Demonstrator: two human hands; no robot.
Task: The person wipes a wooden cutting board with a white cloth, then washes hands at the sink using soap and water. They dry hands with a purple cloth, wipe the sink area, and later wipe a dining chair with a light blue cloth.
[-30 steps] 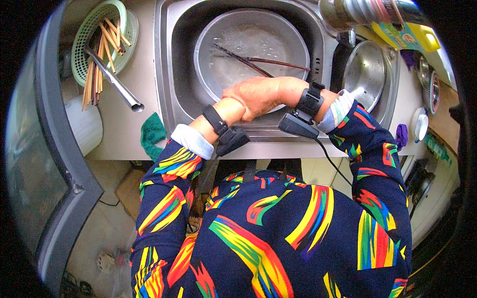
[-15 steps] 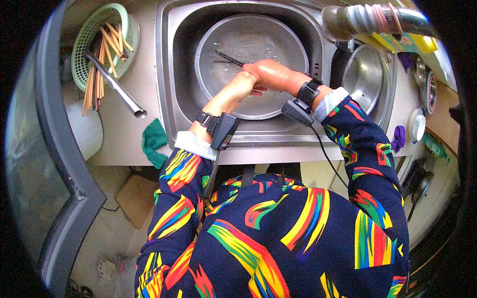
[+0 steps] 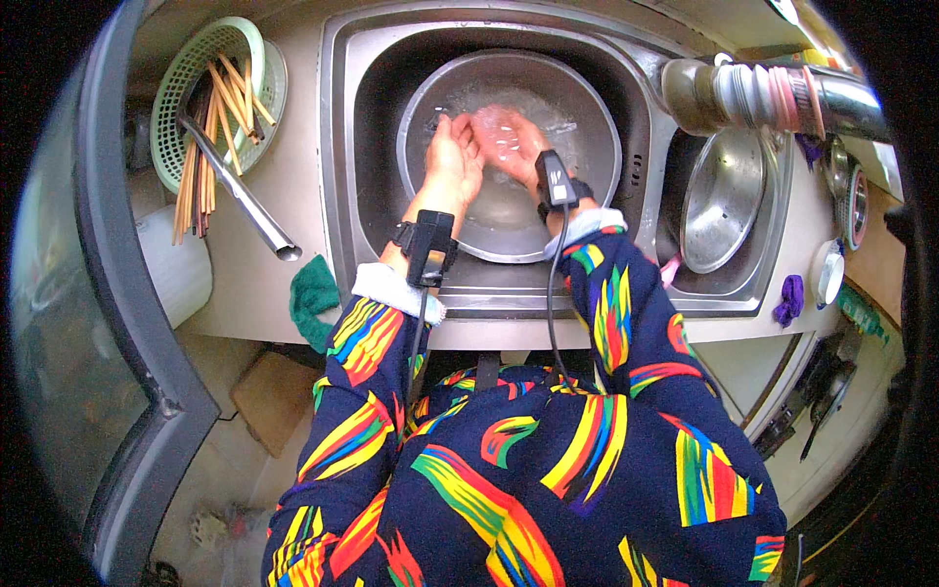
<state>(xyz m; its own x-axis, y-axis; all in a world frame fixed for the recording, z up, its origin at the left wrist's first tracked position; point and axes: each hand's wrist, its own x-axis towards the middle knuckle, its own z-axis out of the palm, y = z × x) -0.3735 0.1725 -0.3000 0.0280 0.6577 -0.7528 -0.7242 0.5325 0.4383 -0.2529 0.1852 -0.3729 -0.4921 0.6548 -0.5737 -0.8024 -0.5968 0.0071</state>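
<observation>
L hand (image 3: 455,159) & R hand (image 3: 511,139) are cupped loosely, prob. empty (glare disturbs), so a too quick lift could splash water (image 3: 504,203) over the basin (image 3: 604,147) rim.

Basin (image 3: 593,161) in sink (image 3: 376,171) (holding water (image 3: 501,217)).

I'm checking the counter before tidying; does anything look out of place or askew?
Mildly: the green cloth lies bunched at the front edge of the counter, seeming to overhang it, which looks precarious. Oddly, a metal tube shares the green basket with chopsticks, jutting well past its rim.
</observation>
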